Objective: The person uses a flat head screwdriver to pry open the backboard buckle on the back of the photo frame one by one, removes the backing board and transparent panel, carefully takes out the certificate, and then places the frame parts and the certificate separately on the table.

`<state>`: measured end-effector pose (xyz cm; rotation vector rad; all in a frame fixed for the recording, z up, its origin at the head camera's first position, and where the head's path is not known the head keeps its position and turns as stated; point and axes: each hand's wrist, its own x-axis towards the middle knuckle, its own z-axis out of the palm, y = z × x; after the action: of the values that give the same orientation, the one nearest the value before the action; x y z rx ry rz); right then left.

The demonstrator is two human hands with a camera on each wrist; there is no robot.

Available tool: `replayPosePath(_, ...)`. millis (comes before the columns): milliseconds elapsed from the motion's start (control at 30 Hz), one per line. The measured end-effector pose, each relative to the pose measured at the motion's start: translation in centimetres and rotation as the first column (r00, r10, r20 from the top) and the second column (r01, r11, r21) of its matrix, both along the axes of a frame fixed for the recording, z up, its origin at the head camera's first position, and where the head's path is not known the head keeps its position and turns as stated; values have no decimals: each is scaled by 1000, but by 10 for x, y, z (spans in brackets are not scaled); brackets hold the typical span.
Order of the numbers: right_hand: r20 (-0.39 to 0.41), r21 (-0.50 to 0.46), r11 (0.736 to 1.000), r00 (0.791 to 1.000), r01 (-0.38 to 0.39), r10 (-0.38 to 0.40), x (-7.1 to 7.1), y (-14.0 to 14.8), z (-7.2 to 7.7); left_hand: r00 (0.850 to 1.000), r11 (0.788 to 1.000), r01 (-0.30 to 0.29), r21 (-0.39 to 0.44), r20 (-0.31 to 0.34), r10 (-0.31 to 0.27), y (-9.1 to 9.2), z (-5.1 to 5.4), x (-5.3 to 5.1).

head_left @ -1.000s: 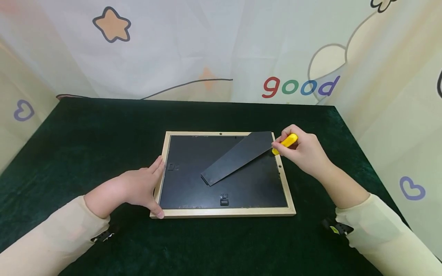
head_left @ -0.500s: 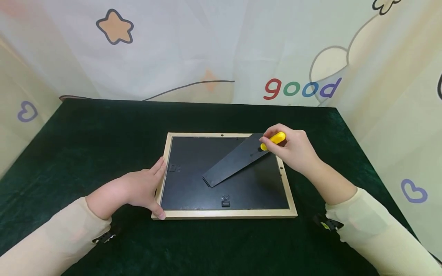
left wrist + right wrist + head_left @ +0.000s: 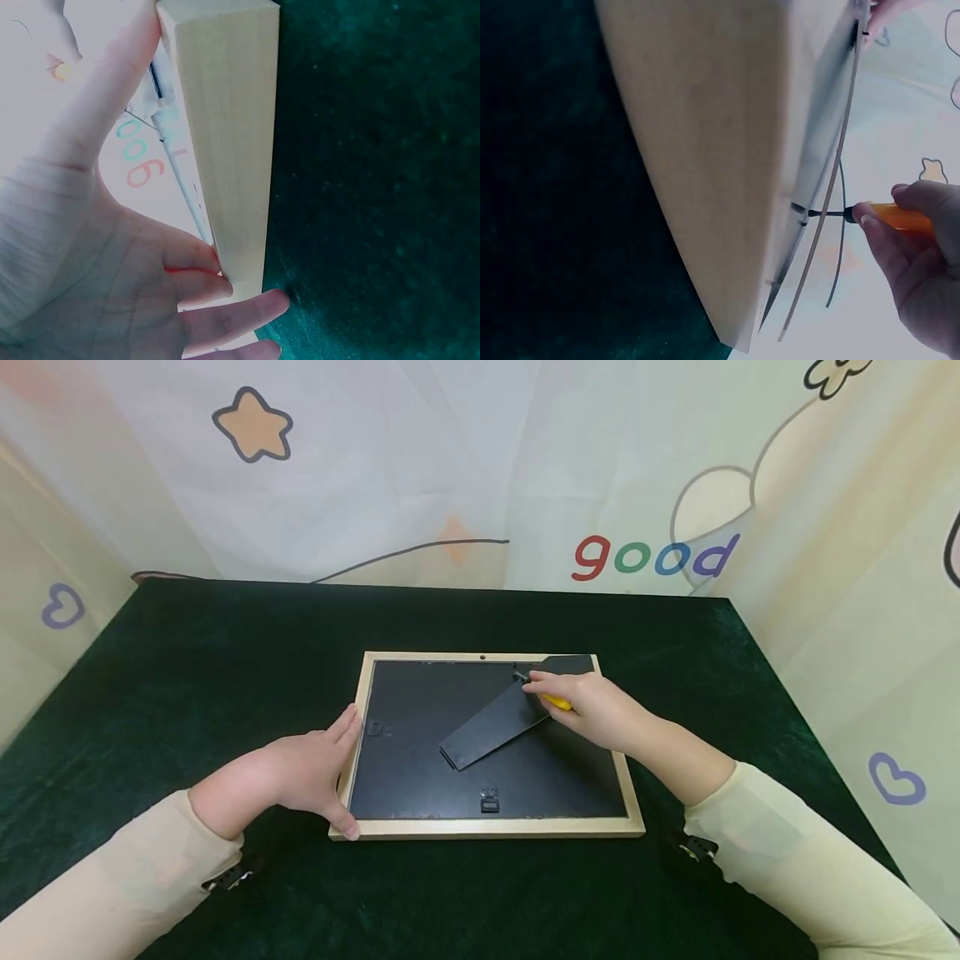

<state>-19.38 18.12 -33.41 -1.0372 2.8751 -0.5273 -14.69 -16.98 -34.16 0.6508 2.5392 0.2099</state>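
Observation:
A picture frame (image 3: 487, 828) with a pale wooden border lies face down, showing its black backing board (image 3: 412, 693). Slantwise across the board is a black easel stand (image 3: 491, 729). My left hand (image 3: 307, 772) rests against the frame's left side, fingers straight along the edge and thumb at the near left corner. Between thumb and fingers, my right hand (image 3: 596, 706) pinches a screwdriver (image 3: 904, 217) with a yellow handle. Its dark shaft reaches toward a small metal tab (image 3: 799, 208) at the frame's far inner edge; whether the tip touches is too small to tell.
The frame lies on a dark green cloth-covered table (image 3: 225, 652). Behind it and at both sides hangs a pale printed curtain (image 3: 412, 460). A black hanger (image 3: 490, 806) sits near the board's near edge.
My right hand has moved left with the screwdriver, from the frame's right side over the upper part of the stand to the far edge. My left hand stays in place.

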Motion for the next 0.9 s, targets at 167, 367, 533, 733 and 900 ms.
replayPosePath(167,-36,55,998,999,-1,3,1,-4,-5,1000,1000,2,6,9,-2,0,0,-1)
replayPosePath(367,-82,62,996,995,69,-64,0,-4,-11,1000,1000,3,9,6,-3,0,0,0)
replayPosePath(533,-111,86,990,988,116,-106,-2,-6,-11,1000,1000,1,10,4,-1,-1,0,0)
replayPosePath(733,-156,139,983,983,118,-96,-5,-14,-5,1000,1000,6,25,9,-7,-2,1,2)
replayPosePath(900,-15,102,974,980,200,-200,-15,-19,8,1000,1000,5,21,10,-5,-2,3,1)
